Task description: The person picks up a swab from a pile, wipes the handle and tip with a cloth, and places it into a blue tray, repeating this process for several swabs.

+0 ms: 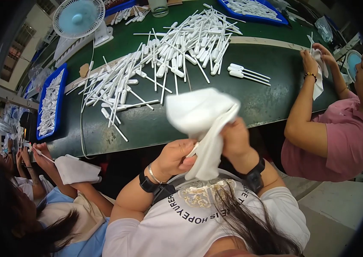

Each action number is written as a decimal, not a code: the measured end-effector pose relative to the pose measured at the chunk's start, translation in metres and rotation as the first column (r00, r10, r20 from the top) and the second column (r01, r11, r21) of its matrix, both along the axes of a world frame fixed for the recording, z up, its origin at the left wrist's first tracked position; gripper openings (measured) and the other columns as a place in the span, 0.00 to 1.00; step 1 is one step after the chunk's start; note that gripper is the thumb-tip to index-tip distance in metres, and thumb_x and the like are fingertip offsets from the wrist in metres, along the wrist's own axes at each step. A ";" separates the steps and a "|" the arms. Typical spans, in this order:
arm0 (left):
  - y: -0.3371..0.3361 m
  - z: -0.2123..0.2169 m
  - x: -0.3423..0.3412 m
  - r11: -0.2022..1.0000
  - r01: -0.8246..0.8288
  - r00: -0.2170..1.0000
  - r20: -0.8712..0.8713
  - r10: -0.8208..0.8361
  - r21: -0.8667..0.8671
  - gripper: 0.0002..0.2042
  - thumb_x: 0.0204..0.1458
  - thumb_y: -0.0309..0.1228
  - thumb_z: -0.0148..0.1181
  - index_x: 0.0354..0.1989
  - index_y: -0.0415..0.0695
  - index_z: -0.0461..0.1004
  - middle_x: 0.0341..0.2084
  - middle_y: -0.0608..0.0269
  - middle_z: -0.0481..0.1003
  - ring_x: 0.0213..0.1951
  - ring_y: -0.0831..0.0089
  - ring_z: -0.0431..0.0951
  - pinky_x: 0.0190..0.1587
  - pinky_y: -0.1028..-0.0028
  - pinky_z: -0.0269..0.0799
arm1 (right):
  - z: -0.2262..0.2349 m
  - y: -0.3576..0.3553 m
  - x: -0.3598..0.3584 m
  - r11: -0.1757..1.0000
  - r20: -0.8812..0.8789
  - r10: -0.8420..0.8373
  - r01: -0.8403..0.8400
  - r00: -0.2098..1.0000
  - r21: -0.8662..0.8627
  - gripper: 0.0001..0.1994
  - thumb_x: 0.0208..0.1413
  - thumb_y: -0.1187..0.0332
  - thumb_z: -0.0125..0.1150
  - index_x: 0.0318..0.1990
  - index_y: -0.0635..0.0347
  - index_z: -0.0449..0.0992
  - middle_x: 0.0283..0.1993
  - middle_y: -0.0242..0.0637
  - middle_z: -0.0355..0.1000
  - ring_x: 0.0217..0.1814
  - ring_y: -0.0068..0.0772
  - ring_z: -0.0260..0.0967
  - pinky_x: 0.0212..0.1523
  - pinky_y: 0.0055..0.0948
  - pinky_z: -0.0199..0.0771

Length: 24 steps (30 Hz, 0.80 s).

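Head view: your left hand [177, 156] pinches a white pipette [193, 150] near your chest while your right hand [235, 139] clamps the white cloth [200, 118] around it; keep wiping along the stem.

A long dark green worktable [271, 81] fills the upper half of the view, its near edge curving with the lens; a pale strip [258, 40] runs across its top; a white desk fan [78, 19] with a pale blue hub stands at the far left corner, its cord trailing down over the table edge; behind it daylight comes through windows [16, 47] in a pale wall; light grey floor [340, 205] shows lower right.
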State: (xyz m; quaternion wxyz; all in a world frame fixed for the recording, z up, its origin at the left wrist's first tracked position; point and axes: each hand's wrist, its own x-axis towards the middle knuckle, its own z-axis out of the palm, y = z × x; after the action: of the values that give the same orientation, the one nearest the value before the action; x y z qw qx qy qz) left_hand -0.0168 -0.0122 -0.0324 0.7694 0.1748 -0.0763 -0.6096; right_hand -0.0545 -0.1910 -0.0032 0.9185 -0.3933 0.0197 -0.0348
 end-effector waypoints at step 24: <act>-0.010 0.004 -0.006 0.951 -0.181 0.970 0.206 0.131 0.249 0.13 0.56 0.35 0.37 0.36 0.38 0.65 0.11 0.71 0.58 0.12 0.86 0.53 0.14 0.88 0.50 | -0.013 -0.015 -0.008 0.904 0.077 -0.325 0.334 0.943 -0.267 0.15 0.55 0.62 0.46 0.45 0.62 0.64 0.41 0.35 0.68 0.39 0.25 0.67 0.39 0.24 0.68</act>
State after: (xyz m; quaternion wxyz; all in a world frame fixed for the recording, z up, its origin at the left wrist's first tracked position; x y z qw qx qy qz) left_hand -0.0227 -0.0221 -0.0282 0.7745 0.3381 -0.0516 -0.5322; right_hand -0.0625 -0.2059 -0.0162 0.8358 -0.5078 0.0668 -0.1977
